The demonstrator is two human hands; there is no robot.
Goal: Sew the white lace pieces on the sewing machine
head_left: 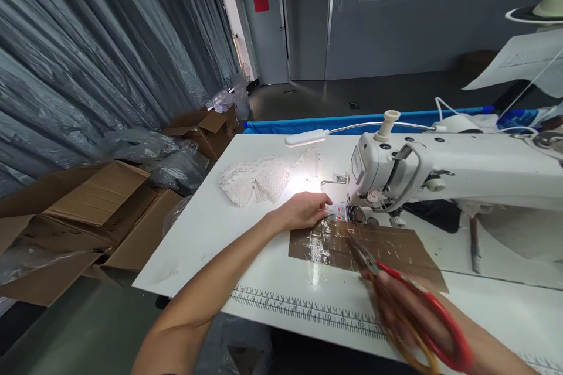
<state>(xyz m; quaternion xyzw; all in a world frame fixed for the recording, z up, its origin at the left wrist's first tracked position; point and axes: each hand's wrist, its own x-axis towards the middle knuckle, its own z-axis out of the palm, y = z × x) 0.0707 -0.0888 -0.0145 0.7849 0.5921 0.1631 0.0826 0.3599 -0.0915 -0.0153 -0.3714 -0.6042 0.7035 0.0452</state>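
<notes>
My left hand (305,210) rests on the white table, fingers lying near the needle area of the white sewing machine (440,170) and touching the edge of a brown taped patch (373,249) on the table top. My right hand (409,313) is blurred by motion and grips red-handled scissors (396,287), whose blades point toward the patch and the needle. A pile of white lace pieces (255,181) lies to the left of my left hand.
A small lamp (307,139) on a bendy neck lights the table (211,234). A ruler strip (303,307) runs along the near edge. Open cardboard boxes (88,217) and plastic bags sit on the floor at left, by grey curtains.
</notes>
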